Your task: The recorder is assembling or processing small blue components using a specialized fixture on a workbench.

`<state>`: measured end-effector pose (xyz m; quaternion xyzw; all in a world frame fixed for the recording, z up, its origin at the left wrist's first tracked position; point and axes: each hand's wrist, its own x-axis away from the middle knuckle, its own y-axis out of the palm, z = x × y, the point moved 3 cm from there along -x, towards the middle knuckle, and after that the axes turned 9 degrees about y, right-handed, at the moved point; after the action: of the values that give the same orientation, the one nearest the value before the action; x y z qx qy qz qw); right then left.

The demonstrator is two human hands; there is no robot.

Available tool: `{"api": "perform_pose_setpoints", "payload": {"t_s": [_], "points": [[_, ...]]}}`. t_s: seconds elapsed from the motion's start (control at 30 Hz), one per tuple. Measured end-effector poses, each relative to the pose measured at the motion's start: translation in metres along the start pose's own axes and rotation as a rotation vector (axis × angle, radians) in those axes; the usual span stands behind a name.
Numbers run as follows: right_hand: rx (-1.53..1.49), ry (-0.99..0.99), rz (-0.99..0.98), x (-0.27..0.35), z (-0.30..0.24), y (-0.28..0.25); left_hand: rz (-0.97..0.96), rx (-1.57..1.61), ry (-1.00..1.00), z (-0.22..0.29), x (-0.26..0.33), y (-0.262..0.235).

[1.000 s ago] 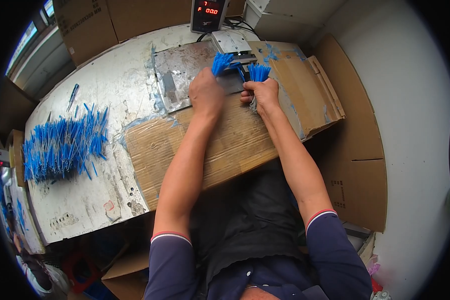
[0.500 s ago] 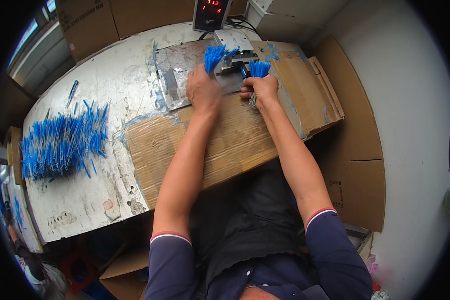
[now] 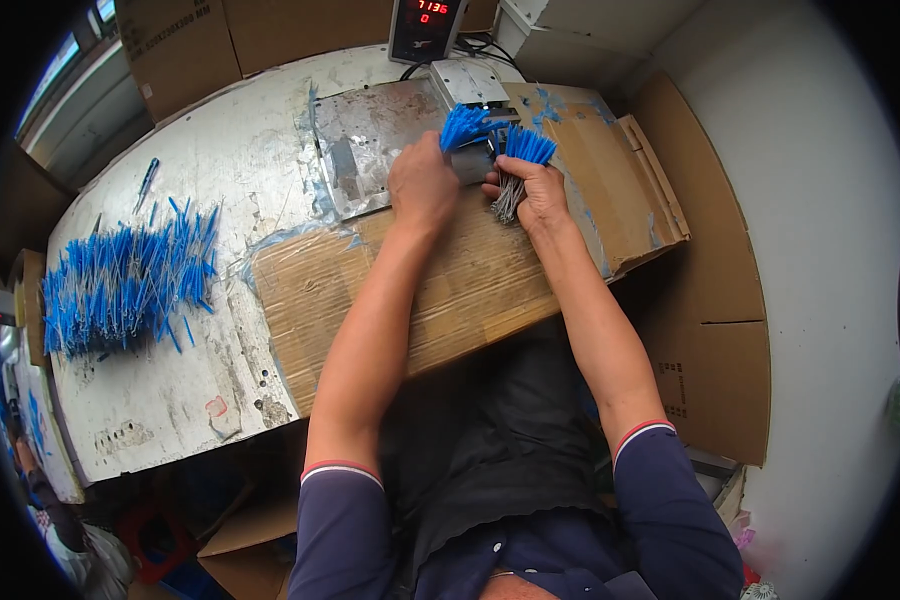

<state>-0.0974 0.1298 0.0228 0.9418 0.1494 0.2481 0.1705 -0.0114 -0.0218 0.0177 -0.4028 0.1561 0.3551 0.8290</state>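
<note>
My left hand [image 3: 423, 185] is closed round a bunch of thin brushes with blue bristle tips [image 3: 463, 127] that lean toward the right. Close beside it, my right hand [image 3: 540, 190] grips a second bunch of brushes [image 3: 528, 144], blue ends up. Their twisted wire stems [image 3: 508, 198] hang out below my right fingers. Both bunches are in front of a small bench device with a light metal housing [image 3: 468, 82], and they partly hide it. Some of my left fingers are out of sight behind the hand, which is slightly blurred.
A large pile of blue brushes [image 3: 130, 280] lies on the worn white table [image 3: 210, 375] at left, with a pen [image 3: 146, 180] behind it. Cardboard [image 3: 400, 290] covers the table's front. A digital display [image 3: 425, 35] stands at the back, a metal plate [image 3: 380, 110] before it.
My left hand and its bunch have moved right, and the blue tips now tilt toward the right bunch. More wire stems show under my right hand. The display's red digits have changed.
</note>
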Motion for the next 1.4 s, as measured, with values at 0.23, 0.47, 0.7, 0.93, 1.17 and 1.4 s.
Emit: {"api": "perform_pose_setpoints", "payload": {"t_s": [0.23, 0.47, 0.7, 0.93, 1.17, 1.4], "points": [[0.136, -0.055, 0.051, 0.001, 0.002, -0.003, -0.021, -0.014, 0.002, 0.001, -0.001, 0.002], [0.195, -0.108, 0.161, 0.002, 0.001, -0.001, 0.022, -0.107, 0.171, -0.001, 0.001, 0.007], [0.273, -0.165, 0.212, -0.007, -0.003, 0.008, 0.138, -0.145, 0.054, -0.002, 0.001, 0.006], [0.288, -0.1, 0.259, -0.016, -0.003, 0.014, 0.222, -0.01, -0.079, -0.007, -0.001, -0.001], [0.168, -0.046, 0.231, -0.012, -0.002, 0.019, 0.259, -0.026, 0.037, -0.007, -0.003, 0.0], [-0.051, -0.096, 0.092, -0.015, 0.004, 0.019, 0.027, -0.02, 0.006, -0.001, 0.0, 0.005]]}}
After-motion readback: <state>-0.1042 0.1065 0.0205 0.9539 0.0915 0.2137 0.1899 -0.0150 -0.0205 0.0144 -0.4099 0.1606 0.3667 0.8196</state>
